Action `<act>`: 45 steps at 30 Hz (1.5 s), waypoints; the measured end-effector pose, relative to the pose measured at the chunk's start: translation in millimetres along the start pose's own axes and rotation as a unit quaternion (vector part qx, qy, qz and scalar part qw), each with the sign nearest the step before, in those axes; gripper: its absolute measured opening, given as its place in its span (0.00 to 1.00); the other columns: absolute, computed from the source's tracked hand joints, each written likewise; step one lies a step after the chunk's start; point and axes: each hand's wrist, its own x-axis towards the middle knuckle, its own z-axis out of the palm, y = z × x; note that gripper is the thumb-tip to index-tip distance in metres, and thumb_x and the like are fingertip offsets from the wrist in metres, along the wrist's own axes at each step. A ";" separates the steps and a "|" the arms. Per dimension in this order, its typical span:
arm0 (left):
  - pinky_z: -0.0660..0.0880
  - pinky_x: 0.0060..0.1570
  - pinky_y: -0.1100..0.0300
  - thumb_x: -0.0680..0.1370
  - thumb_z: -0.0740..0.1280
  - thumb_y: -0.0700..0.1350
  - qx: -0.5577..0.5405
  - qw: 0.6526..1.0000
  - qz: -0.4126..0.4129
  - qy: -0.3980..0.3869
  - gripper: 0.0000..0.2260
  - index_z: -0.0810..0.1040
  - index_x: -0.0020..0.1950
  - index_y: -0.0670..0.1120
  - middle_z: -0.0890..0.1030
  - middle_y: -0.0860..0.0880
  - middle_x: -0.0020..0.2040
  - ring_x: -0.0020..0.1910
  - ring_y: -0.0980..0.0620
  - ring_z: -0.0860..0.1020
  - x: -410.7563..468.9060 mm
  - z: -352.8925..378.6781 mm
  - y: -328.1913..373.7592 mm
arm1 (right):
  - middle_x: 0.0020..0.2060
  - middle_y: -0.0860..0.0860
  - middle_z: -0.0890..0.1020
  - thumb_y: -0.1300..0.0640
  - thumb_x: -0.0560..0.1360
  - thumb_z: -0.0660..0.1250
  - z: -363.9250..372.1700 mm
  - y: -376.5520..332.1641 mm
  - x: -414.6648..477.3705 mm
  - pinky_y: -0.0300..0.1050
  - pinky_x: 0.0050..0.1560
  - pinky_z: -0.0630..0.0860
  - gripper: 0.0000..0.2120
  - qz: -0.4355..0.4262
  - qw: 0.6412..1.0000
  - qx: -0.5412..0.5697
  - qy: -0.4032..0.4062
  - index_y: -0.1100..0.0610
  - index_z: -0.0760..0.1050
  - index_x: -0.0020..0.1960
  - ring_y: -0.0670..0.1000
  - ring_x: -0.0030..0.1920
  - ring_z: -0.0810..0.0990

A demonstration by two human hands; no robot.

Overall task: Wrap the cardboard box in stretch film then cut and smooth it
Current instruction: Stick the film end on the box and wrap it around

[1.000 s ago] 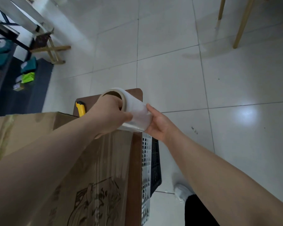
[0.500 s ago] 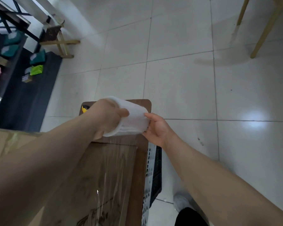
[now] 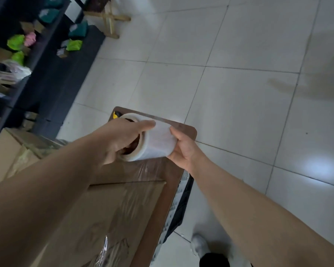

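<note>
Observation from the head view. Both hands hold one roll (image 3: 158, 141) of stretch film, raised above the far end of a brown table (image 3: 187, 132).

Left hand (image 3: 121, 139): it grips the near end of the roll. The thumb lies along the top of the roll's outer surface, and the fingers curl into the open cardboard core.

Right hand (image 3: 183, 151): it holds the opposite end of the roll. The thumb is on top and the palm is against the end. The remaining fingers are hidden behind the roll, so how far they wrap cannot be told.

Stretch film (image 3: 131, 193): a clear, wrinkled sheet runs from the underside of the roll down onto the cardboard box (image 3: 96, 214) and lies over the box's upper face. Glare shows on the film lower down.

Cardboard box: it sits on the table, below and nearer than the roll, filling the lower left of the view. It is partly covered by the left forearm. A dark printed design on it is visible through the film.

Other items noted:
- A yellow utility knife (image 3: 115, 115) lies on the table's far corner, just behind the roll and partly hidden by it.
- A dark plastic crate (image 3: 181, 201) sits under the table's right edge.
- A pale shoe (image 3: 199, 245) rests on the tiled floor (image 3: 239, 93) near the crate.
- Dark shelving (image 3: 37, 60) at upper left carries green, pink and brown packages.
- A wooden stand (image 3: 110, 20) is beside the shelving.
</note>
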 end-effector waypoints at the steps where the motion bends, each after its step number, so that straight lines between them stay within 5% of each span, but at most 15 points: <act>1: 0.75 0.36 0.58 0.74 0.70 0.55 -0.031 0.999 -0.029 -0.008 0.14 0.79 0.48 0.44 0.83 0.45 0.45 0.41 0.49 0.82 0.7 -2.8 3.0 | 0.58 0.59 0.79 0.50 0.78 0.65 0.3 -1.4 1.4 0.56 0.64 0.74 0.22 0.003 1.000 0.000 -0.007 0.61 0.72 0.68 0.58 0.61 0.77; 4: 0.72 0.30 0.60 0.75 0.70 0.50 -0.081 0.995 -0.049 -0.003 0.13 0.78 0.46 0.40 0.80 0.46 0.36 0.28 0.52 0.77 5.7 -5.5 9.8 | 0.53 0.57 0.81 0.52 0.79 0.63 2.6 -7.8 3.1 0.54 0.65 0.71 0.18 0.015 0.999 0.000 -0.034 0.60 0.74 0.65 0.56 0.57 0.78; 6: 0.73 0.31 0.60 0.75 0.70 0.45 -0.112 0.992 -0.051 0.020 0.09 0.76 0.47 0.41 0.75 0.45 0.38 0.34 0.49 0.74 10.3 -5.8 13.7 | 0.51 0.56 0.82 0.54 0.79 0.63 5.4 -11.3 3.6 0.52 0.62 0.73 0.15 0.022 0.999 0.006 -0.036 0.60 0.75 0.63 0.55 0.54 0.79; 9: 0.68 0.24 0.64 0.74 0.70 0.41 -0.108 0.993 -0.046 0.031 0.08 0.73 0.50 0.43 0.69 0.47 0.33 0.28 0.51 0.71 16.6 -8.0 13.1 | 0.50 0.56 0.81 0.54 0.79 0.63 11.1 -16.3 10.1 0.46 0.51 0.76 0.15 0.025 1.000 -0.007 -0.011 0.60 0.76 0.63 0.54 0.52 0.79; 13: 0.73 0.41 0.54 0.72 0.71 0.46 0.127 0.988 0.038 0.084 0.16 0.73 0.54 0.38 0.76 0.43 0.45 0.45 0.44 0.75 29.5 -12.4 3.3 | 0.59 0.56 0.82 0.49 0.79 0.64 21.6 -25.2 25.2 0.49 0.61 0.76 0.19 0.038 0.998 -0.048 0.015 0.59 0.76 0.65 0.55 0.61 0.80; 18: 0.77 0.52 0.46 0.71 0.71 0.49 0.222 0.970 0.062 0.071 0.14 0.79 0.50 0.41 0.81 0.41 0.48 0.46 0.44 0.79 37.8 -25.4 7.2 | 0.62 0.56 0.81 0.50 0.77 0.67 31.8 -27.9 40.0 0.54 0.67 0.73 0.22 0.035 0.998 -0.046 0.022 0.60 0.74 0.67 0.56 0.63 0.79; 22: 0.76 0.45 0.55 0.71 0.73 0.53 0.049 0.998 0.031 -0.017 0.13 0.79 0.44 0.43 0.81 0.46 0.40 0.38 0.49 0.80 42.5 -41.1 12.8 | 0.63 0.59 0.78 0.54 0.79 0.64 38.4 -30.6 44.6 0.53 0.67 0.71 0.20 0.032 0.999 -0.030 -0.002 0.62 0.73 0.68 0.57 0.60 0.78; 26: 0.77 0.53 0.51 0.75 0.69 0.53 -0.121 0.991 -0.035 -0.040 0.20 0.74 0.62 0.44 0.81 0.44 0.57 0.51 0.46 0.81 57.8 -53.4 11.9 | 0.58 0.58 0.80 0.54 0.79 0.63 44.7 -29.2 51.7 0.51 0.66 0.71 0.13 0.030 0.999 -0.022 -0.013 0.60 0.77 0.60 0.55 0.54 0.80; 29: 0.74 0.40 0.61 0.79 0.65 0.47 -0.132 0.991 -0.008 0.007 0.17 0.72 0.64 0.40 0.78 0.44 0.58 0.47 0.50 0.78 64.3 -49.9 13.2 | 0.54 0.57 0.82 0.55 0.79 0.62 51.1 -26.1 59.3 0.50 0.64 0.73 0.11 0.033 0.999 -0.016 -0.011 0.59 0.78 0.56 0.54 0.52 0.81; 33: 0.73 0.50 0.56 0.77 0.67 0.51 0.004 0.995 0.007 0.101 0.19 0.76 0.58 0.36 0.79 0.38 0.55 0.51 0.42 0.78 73.8 -53.3 13.9 | 0.47 0.54 0.82 0.56 0.79 0.60 63.6 -26.5 74.0 0.42 0.44 0.78 0.11 0.044 0.998 -0.035 0.008 0.59 0.76 0.57 0.51 0.45 0.80; 35: 0.71 0.38 0.58 0.76 0.67 0.51 0.100 0.988 0.028 0.118 0.13 0.77 0.45 0.39 0.79 0.42 0.43 0.39 0.47 0.76 75.8 -59.0 15.1 | 0.45 0.53 0.81 0.54 0.79 0.59 69.2 -30.6 84.9 0.42 0.43 0.76 0.12 0.054 0.997 -0.055 0.021 0.58 0.75 0.57 0.51 0.44 0.80; 39: 0.61 0.28 0.61 0.76 0.68 0.49 0.159 0.979 0.046 0.118 0.10 0.74 0.40 0.44 0.73 0.48 0.34 0.32 0.54 0.70 77.7 -65.3 17.8 | 0.56 0.56 0.83 0.49 0.81 0.60 81.5 -36.8 106.8 0.49 0.57 0.77 0.19 0.099 0.990 -0.097 0.006 0.60 0.76 0.63 0.54 0.55 0.81; 45: 0.71 0.33 0.61 0.73 0.71 0.53 0.047 0.992 -0.009 0.118 0.14 0.79 0.49 0.43 0.78 0.48 0.40 0.38 0.54 0.76 92.5 -83.0 23.4 | 0.65 0.59 0.78 0.48 0.79 0.62 92.4 -40.3 129.6 0.54 0.62 0.75 0.23 0.147 0.981 -0.125 0.004 0.60 0.72 0.69 0.59 0.66 0.76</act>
